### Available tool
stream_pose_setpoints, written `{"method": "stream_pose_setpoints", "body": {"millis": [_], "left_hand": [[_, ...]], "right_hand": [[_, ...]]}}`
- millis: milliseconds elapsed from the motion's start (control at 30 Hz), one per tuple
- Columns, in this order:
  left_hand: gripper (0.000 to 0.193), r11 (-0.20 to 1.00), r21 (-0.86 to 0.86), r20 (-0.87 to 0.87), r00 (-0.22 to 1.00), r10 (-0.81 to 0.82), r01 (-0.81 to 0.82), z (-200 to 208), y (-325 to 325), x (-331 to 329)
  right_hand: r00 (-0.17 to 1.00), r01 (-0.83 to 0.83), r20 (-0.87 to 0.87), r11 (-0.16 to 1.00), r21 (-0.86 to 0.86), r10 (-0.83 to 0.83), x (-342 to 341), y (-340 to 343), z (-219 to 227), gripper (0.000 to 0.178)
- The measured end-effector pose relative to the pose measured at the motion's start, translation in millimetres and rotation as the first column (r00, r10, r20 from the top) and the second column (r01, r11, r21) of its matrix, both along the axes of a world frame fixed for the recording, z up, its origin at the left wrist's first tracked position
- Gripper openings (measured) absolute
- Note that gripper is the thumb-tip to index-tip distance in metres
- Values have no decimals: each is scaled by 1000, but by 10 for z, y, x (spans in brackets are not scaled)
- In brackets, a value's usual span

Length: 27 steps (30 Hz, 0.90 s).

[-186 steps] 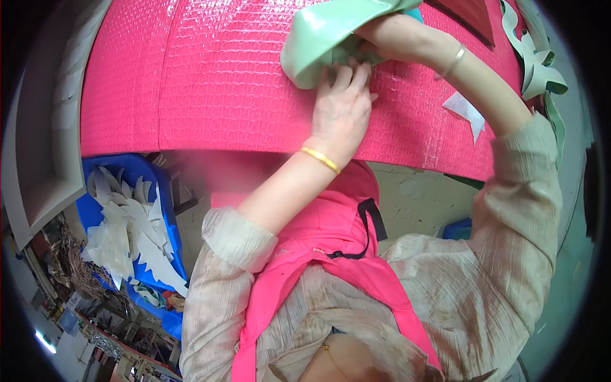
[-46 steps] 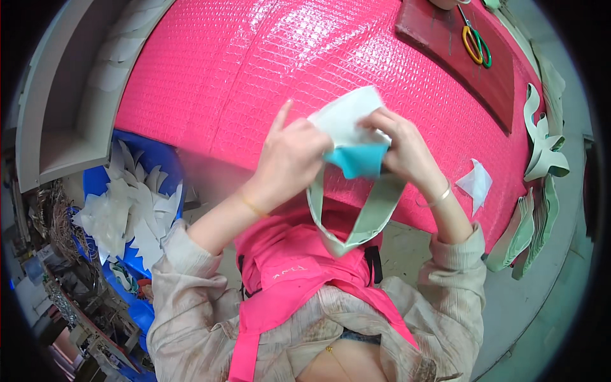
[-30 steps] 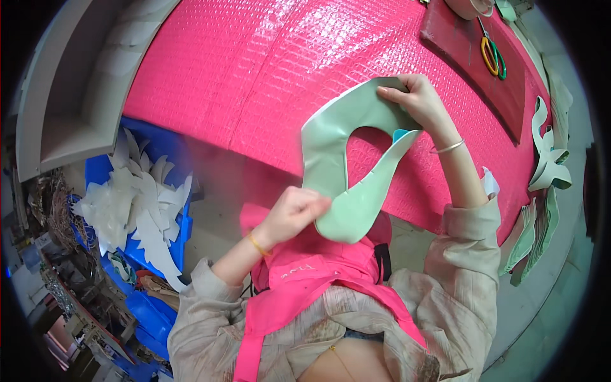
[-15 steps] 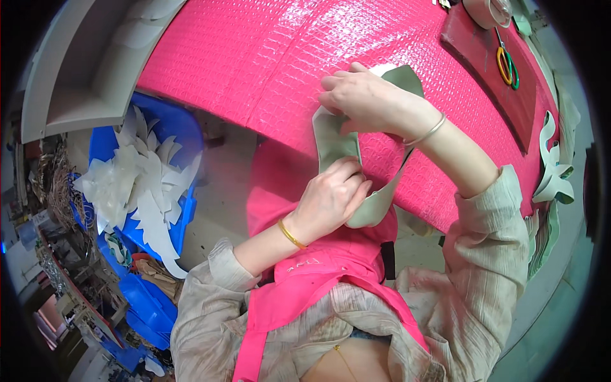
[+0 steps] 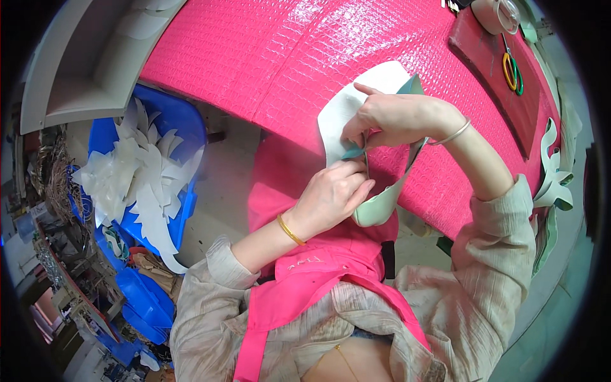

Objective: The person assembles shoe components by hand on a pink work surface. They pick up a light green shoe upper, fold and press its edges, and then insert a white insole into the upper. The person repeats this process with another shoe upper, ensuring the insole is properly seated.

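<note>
A curved, looped piece of leather-like sheet (image 5: 340, 105), white on one face and pale green on the other, lies partly on the pink tabletop and hangs over its near edge. My left hand (image 5: 337, 194) is closed, pinching the piece at its inner edge just off the table. Directly above it, my right hand (image 5: 394, 121) bends down over the loop. Its thumb and fingers close on the inner edge near my left fingertips, turning up a small bluish-green part, while one finger sticks out over the white face. The fingertips partly hide the edge.
On the far right, scissors (image 5: 510, 67) and a white roll (image 5: 493, 16) rest on a dark red board (image 5: 503, 95). A blue bin (image 5: 194, 124) at left holds jagged white pieces. A grey shelf (image 5: 83, 95) stands beside the pink table (image 5: 254, 57). More curved pieces (image 5: 554, 172) sit at right.
The piece has flipped, so its white face now shows where green did. My right hand has come down and closer to my left hand, which has barely moved.
</note>
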<state>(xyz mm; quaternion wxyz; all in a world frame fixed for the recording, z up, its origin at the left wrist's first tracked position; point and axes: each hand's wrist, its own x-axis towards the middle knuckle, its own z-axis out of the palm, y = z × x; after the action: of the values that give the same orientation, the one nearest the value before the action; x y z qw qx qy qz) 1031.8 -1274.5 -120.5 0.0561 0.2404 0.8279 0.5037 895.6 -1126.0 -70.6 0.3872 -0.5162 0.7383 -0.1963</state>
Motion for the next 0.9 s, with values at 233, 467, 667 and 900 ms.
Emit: {"method": "stream_pose_setpoints", "body": {"millis": [233, 467, 667, 900], "left_hand": [[48, 945, -305, -178, 982, 64, -117, -45, 15, 103], [53, 850, -472, -289, 952, 101, -233, -132, 177, 88], [49, 812, -517, -347, 933, 91, -271, -139, 195, 48], [36, 819, -483, -466, 883, 61, -311, -201, 216, -227]], "right_hand": [[900, 160, -417, 986, 49, -126, -151, -338, -125, 22], [934, 147, -356, 923, 356, -11, -232, -375, -11, 26], [905, 122, -424, 944, 306, 21, -267, -418, -132, 20], [902, 245, -425, 897, 369, -72, -291, -274, -135, 23]]}}
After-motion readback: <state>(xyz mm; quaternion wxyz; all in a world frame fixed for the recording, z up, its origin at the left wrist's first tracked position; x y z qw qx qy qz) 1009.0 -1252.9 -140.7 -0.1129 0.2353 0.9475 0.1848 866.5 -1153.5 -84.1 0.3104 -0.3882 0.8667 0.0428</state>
